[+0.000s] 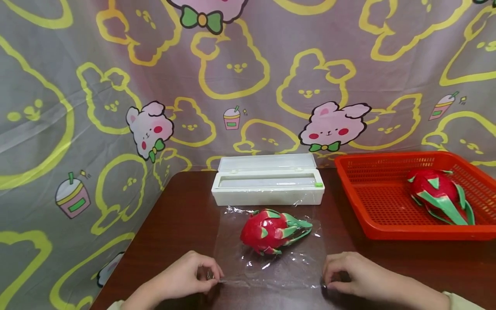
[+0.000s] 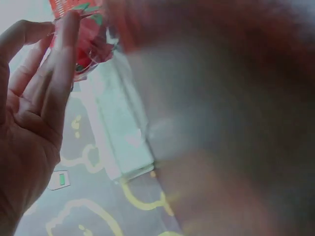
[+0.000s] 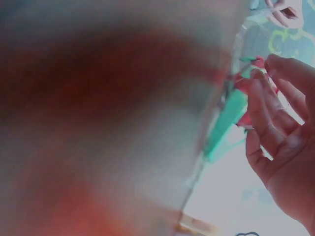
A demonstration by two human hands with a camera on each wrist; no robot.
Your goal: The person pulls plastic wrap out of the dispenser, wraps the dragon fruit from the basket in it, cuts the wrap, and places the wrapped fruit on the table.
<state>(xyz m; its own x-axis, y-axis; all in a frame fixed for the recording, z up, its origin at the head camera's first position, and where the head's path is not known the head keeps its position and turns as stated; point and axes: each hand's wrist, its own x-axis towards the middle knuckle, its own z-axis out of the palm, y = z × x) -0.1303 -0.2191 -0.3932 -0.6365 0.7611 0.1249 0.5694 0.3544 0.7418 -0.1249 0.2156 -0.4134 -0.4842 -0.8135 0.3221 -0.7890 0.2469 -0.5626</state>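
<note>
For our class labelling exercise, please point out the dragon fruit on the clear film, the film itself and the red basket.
Dragon fruit (image 1: 270, 234), head view: middle of its red body.
Clear film (image 1: 275, 272), head view: bare part near its front edge.
Red basket (image 1: 426, 233), head view: its front wall.

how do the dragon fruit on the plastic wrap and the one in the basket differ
The wrap fruit points its leafy end right; the basket fruit points its toward the near side. The wrap fruit has bright shiny spots; the basket fruit looks duller. Both are red with green leaves.
</note>
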